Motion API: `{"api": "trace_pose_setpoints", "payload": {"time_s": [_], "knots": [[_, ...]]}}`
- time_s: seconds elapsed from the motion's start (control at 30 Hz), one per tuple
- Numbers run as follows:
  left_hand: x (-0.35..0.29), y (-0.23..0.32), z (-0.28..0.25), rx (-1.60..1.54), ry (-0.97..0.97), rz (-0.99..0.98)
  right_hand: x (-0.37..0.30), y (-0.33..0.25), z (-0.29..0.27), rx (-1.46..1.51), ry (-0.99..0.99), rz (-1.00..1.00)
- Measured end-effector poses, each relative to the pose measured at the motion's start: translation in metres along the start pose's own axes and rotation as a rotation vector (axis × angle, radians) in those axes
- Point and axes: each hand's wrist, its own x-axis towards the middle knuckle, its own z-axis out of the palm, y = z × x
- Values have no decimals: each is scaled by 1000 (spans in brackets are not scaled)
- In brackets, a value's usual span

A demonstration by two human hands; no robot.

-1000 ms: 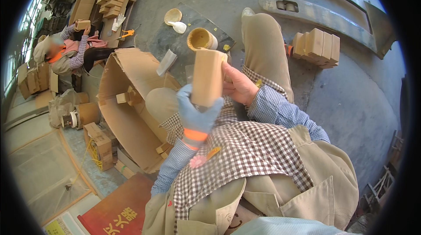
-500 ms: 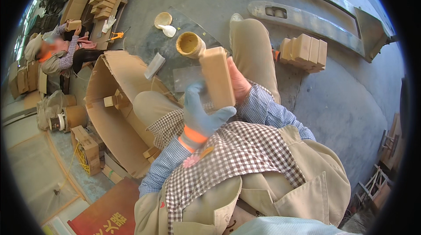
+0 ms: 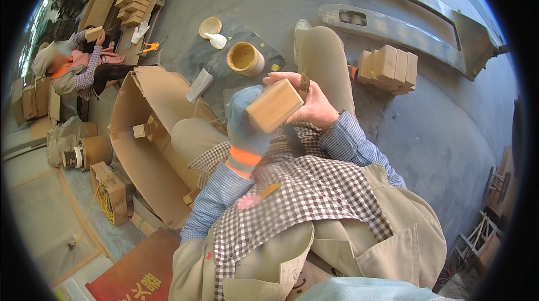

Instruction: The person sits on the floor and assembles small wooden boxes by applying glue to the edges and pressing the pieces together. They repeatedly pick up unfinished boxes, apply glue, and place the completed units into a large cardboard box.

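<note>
A pale wooden block (image 3: 275,105) is held up in front of my lap, tilted with one end toward me. My left hand (image 3: 245,118), in a blue glove with an orange cuff, grips it from the left. Bare, my right hand (image 3: 315,104) closes round its right side, fingers over the far edge. A small brown-smeared flat piece (image 3: 304,84) sticks up by the right fingers; its kind is unclear. Below that hand shows a dark strip (image 3: 293,139), partly hidden. Beyond stands an open tub (image 3: 245,58) of yellowish-brown paste.
A lid (image 3: 210,27) with a white scoop-like tool (image 3: 216,40) lies past the tub. To my left is a large open carton (image 3: 126,127) holding wooden pieces. Stacked blocks (image 3: 387,69) and a pallet jack (image 3: 393,26) are at right. A co-worker (image 3: 73,62) sits far left.
The block has been turned from upright and long to end-on, lower and tilted. My right hand has come round into fuller view, showing the brown-smeared piece.
</note>
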Motion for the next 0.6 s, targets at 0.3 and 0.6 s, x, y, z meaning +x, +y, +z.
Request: {"api": "trace_pose_setpoints", "payload": {"time_s": [0.3, 0.6], "knots": [[36, 23, 22, -345, -162, -127, -28, -29, -17, -154, 235, -38], [75, 73, 85, -914, -522, -440, -96, -90, -81, -149, 597, -281]]}}
